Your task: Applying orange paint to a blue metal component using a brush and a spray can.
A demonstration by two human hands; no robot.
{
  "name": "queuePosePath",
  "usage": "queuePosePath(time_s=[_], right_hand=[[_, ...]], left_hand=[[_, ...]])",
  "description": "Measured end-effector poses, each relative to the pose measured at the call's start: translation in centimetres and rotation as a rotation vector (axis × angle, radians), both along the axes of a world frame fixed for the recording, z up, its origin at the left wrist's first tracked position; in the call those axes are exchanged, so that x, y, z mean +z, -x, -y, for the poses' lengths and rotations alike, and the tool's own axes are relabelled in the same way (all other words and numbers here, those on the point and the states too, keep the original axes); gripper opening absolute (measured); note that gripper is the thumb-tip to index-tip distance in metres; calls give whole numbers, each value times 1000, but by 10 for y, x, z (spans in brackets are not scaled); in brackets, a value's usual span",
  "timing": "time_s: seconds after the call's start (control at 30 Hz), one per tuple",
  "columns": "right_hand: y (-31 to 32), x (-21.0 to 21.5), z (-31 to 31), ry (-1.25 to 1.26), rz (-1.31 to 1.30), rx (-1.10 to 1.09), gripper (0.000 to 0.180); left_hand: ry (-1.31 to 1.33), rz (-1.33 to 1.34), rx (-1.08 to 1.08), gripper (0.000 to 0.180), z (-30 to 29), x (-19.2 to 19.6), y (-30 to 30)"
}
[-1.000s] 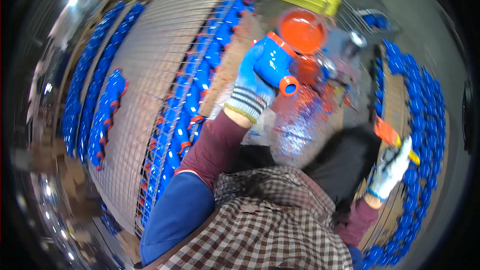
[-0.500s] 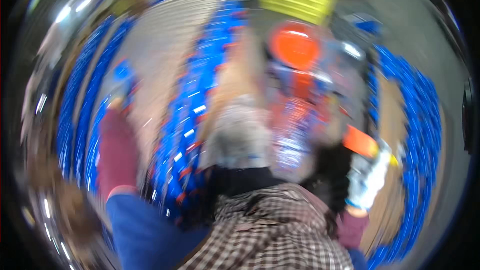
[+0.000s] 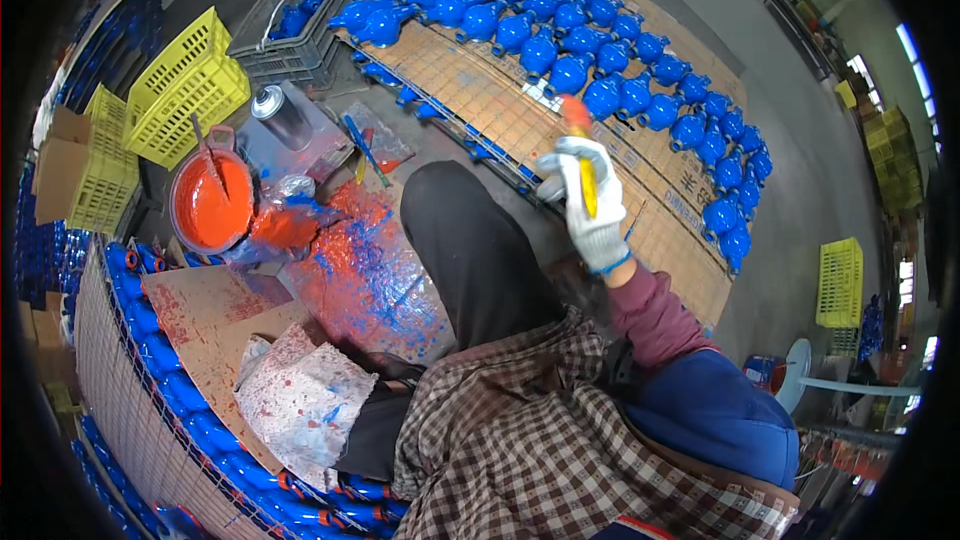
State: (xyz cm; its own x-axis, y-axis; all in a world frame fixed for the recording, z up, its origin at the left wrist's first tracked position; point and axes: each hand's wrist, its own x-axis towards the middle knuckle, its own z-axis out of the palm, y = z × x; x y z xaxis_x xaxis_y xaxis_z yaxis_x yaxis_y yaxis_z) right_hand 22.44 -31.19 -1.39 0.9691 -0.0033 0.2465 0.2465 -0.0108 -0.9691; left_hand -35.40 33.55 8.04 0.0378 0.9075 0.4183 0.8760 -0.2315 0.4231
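Note:
My right hand [image 3: 590, 195], in a white knit glove, is raised in front of the cardboard-covered wire rack [image 3: 480, 95]. Its fingers wrap round the yellow handle of a paintbrush [image 3: 588, 188], whose orange-red tip points away from me. Beyond the hand, many glossy blue pear-shaped parts [image 3: 570, 75] lie in rows on the cardboard. My left hand is out of sight. A paint-spattered white cloth [image 3: 305, 405] covers one of my legs. To the left stands a round tub of orange-red paint [image 3: 212, 202] with a stick [image 3: 208, 155] leaning in it.
A metal can [image 3: 280, 118] stands beside the tub, near paint-smeared board [image 3: 370, 275]. Yellow crates [image 3: 190, 90] and a grey crate [image 3: 300, 60] are at the far left. Another mesh rack [image 3: 130, 380] with blue parts curves along the near left.
The view has swung to the right, toward the rack of blue parts. My right hand has come up from low right with the brush; my left hand has left the view.

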Motion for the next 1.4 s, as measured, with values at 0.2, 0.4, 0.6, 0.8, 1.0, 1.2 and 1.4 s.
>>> queuePosePath(time_s=[0.2, 0.4, 0.6, 0.8, 1.0, 1.2, 1.4], right_hand=[[-125, -104, 104, 967, -15, -157, 35], [-188, -155, 140, 1543, -90, 115, 43], [-189, -158, 169, 1306, 118, -68, 32], [-138, -50, 122, 528, 338, -36, 19], [-18, 67, 14, -303, -2, 99, 19], [58, 86, -90, -784, -371, 225, 10], [108, 63, -152, -655, -262, 710, 21]], left_hand=[[-6, 105, -104, 45, 45, 21, -11], [-93, 95, -167, 46, 132, 19, -37], [257, 772, -333, 50, 218, 1, -126], [960, 739, -990, 52, 329, -58, -290], [1840, 520, -1433, 60, 457, -76, -443], [1237, 1053, -1436, 78, 439, -91, -445], [1282, 1405, -1418, 62, 333, -105, -419]])
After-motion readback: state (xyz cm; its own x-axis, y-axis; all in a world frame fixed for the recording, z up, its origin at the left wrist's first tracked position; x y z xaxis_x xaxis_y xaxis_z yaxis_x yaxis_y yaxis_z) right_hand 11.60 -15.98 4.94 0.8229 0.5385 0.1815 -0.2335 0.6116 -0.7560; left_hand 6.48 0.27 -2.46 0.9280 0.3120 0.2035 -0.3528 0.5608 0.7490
